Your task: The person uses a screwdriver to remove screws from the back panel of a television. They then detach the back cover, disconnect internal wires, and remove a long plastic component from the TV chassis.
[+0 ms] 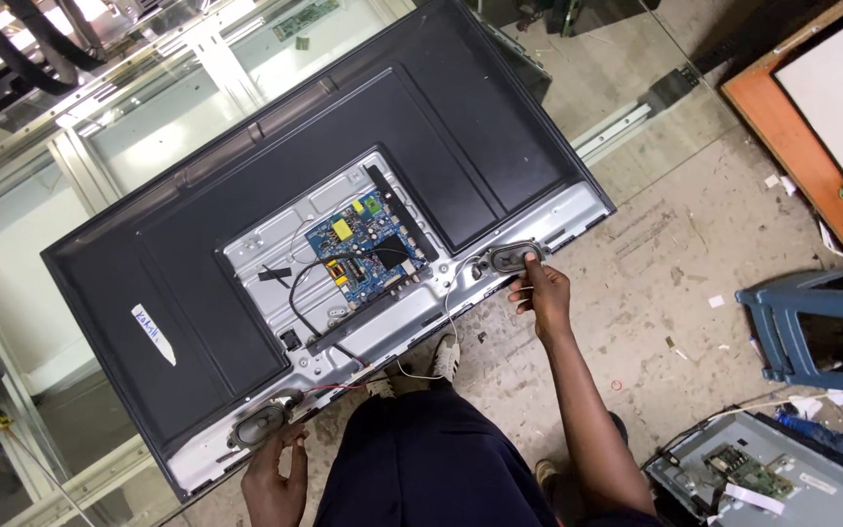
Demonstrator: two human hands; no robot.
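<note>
While the flat-screen TV [246, 244] lies face down with its back cover off, both hands work along its lower edge, the edge nearest the person. Right hand [541, 293] sits at the TV's right bottom corner, fingertips [529, 265] touching the oval speaker [507, 260] there; looks like a light pinch on the speaker's end, but whether it fully closes on it I cannot tell. Left hand [273, 480] is at the TV's left bottom corner, fingers [295, 437] curled up against the second oval speaker [260, 424]; touching its edge, grip not clear. Blue circuit board [368, 249] is mounted near the TV's middle on the bare metal chassis plate [275, 249], with a black cable [300, 293] looping off it and thin wires [446, 303] running toward the right speaker. A white sticker [153, 335] sits on the TV's dark back, left of the board.

Handling guess: speakers are small, light, rigid plastic, tethered by thin wires that would snap or unplug if yanked; best held by the housing ends, not the cone or wire. TV panel itself is wide, flexes, fragile glass underneath.

Right of the TV: concrete floor [656, 254], a blue plastic stool [812, 327], another opened chassis [763, 478].
</note>
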